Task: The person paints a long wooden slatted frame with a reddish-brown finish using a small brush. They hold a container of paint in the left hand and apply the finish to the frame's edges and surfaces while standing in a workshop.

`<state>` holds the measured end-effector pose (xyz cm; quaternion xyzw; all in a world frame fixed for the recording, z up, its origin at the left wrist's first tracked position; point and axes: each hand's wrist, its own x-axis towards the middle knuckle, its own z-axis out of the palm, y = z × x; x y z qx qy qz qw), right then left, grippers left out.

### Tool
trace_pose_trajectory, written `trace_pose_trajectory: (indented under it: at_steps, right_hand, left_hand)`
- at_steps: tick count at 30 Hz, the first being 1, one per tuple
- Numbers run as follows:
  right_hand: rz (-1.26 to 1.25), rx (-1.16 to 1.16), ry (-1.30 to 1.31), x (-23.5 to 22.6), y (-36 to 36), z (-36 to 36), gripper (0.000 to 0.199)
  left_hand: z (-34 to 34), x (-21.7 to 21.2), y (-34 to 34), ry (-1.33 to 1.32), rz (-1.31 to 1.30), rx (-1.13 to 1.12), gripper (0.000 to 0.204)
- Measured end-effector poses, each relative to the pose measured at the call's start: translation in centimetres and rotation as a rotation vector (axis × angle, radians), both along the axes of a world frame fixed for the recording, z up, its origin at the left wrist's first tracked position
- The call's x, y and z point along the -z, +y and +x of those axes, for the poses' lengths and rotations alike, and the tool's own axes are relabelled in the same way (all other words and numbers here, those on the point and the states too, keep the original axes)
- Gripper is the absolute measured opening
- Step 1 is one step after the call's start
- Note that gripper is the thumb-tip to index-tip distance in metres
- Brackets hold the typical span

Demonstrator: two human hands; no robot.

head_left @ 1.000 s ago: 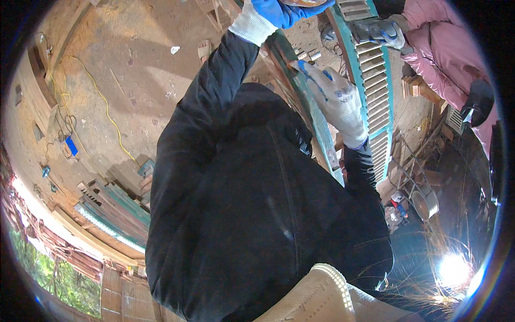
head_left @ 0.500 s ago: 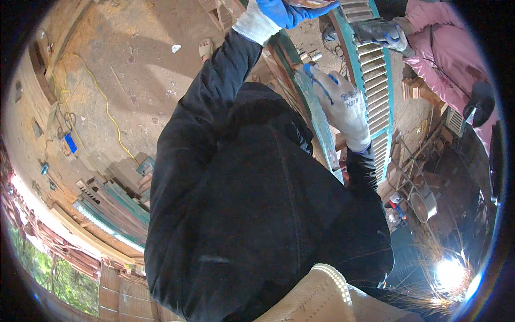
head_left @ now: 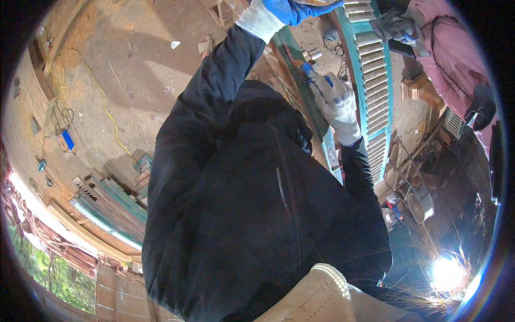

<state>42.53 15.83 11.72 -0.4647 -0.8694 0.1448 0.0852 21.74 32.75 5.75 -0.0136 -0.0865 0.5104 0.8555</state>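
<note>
A dusty dirt floor (head_left: pixel 123 70) workshop, seen from above. The person's gloved right hand (head_left: pixel 337 104) is clenched around a small blue-handled tool (head_left: pixel 311 72), pressed to a teal louvred shutter frame (head_left: pixel 375 80). The left hand (head_left: pixel 279 11), raised at the top edge, grips something I cannot identify. Another person's gloved hand (head_left: pixel 394 27) holds the frame's far side.

co-worker's hand (head_left: pixel 397 27) crowds the shutter (head_left: pixel 375 80); dirt floor (head_left: pixel 134 64) open left.
</note>
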Motion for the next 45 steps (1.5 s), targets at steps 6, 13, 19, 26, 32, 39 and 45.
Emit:
trace_pose_trajectory:
  at_steps: [6, 13, 19, 26, 32, 39, 45]
  right_hand:
    - [-0.105, 0.123, 0.018, -3.4, -0.5, -1.0, 0.039]
    - [0.008, 0.054, -0.030, -2.7, -0.6, -2.4, 0.040]
    - [-0.100, 0.113, 0.038, -3.1, -0.3, -2.5, 0.041]
    - [-0.086, 0.114, 0.044, -4.0, -0.2, -2.9, 0.039]
    - [-0.186, 0.151, 0.075, -4.7, 0.1, -3.1, 0.041]
    - [-0.197, 0.120, -0.126, -5.6, 0.8, -3.1, 0.041]
    - [-0.204, 0.168, 0.006, -4.9, 1.1, -1.9, 0.040]
  left_hand:
    - [-0.2, 0.7, 0.3, -0.042, 0.030, 0.015, 0.079]
    - [-0.1, 0.0, 0.1, -0.052, 0.008, 0.030, 0.080]
    - [-0.3, -0.6, 0.2, -0.101, -0.016, 0.071, 0.079]
    - [-0.3, -0.3, 0.4, -0.139, -0.021, 0.084, 0.079]
    - [-0.2, 0.6, 0.1, -0.052, 0.012, 0.018, 0.079]
    - [-0.2, -0.4, 0.3, -0.107, -0.029, 0.066, 0.079]
    - [-0.1, -0.4, 0.0, -0.055, 0.020, 0.021, 0.078]
